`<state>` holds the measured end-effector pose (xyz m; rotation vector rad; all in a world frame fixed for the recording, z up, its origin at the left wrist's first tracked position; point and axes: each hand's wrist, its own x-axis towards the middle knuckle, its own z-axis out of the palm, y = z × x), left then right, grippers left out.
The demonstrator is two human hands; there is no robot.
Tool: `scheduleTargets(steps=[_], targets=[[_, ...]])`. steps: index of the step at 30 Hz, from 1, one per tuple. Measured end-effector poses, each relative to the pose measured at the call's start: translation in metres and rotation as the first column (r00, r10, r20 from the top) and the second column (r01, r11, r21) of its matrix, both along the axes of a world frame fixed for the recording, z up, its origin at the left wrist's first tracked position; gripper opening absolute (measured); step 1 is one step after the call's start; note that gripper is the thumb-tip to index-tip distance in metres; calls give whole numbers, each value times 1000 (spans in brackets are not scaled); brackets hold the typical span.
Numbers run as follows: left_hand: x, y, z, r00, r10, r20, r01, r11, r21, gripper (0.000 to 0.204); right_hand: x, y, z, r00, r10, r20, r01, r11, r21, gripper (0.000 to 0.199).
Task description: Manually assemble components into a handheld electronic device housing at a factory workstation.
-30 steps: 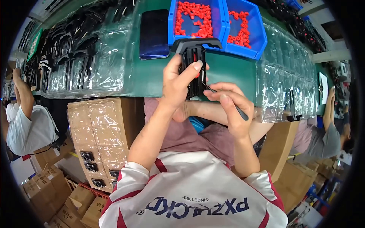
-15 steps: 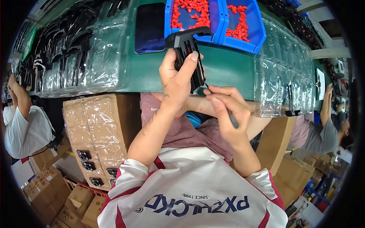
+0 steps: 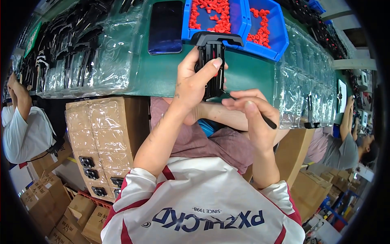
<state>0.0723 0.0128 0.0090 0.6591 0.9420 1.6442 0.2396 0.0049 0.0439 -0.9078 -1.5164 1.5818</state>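
Black clamp part (image 3: 211, 65) over green bench (image 3: 162, 73), cartons (image 3: 101, 134) below.

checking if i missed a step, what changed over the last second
Little changed. The left hand keeps its grip on the black clamp-like part, which sits a bit higher against the blue bins of red pieces, though the camera may have shifted. The right hand still holds the thin dark tool, its tip at the part's lower end. Nothing was picked up or let go.
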Motion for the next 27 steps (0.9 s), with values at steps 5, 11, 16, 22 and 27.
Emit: scheduleTargets(steps=[5,11,16,22,27], targets=[[-6,1,0,989,-118,84,118,993,11,18,-12,0,1,986,39,-165,-30,998,54,25],[-8,5,-3,986,-116,117,113,993,38,19,-19,7,2,988,103,-112,-111,991,-69,25],[-12,3,-6,951,-130,281,125,991,39,22,-18,6,-3,976,194,-102,-200,978,-52,22],[-15,3,-6,910,-159,383,155,987,43,25,-18,12,-9,944,319,83,-327,874,360,17],[-10,3,-6,967,-100,232,105,994,-7,29,-22,10,0,970,243,-10,-239,960,149,16]])
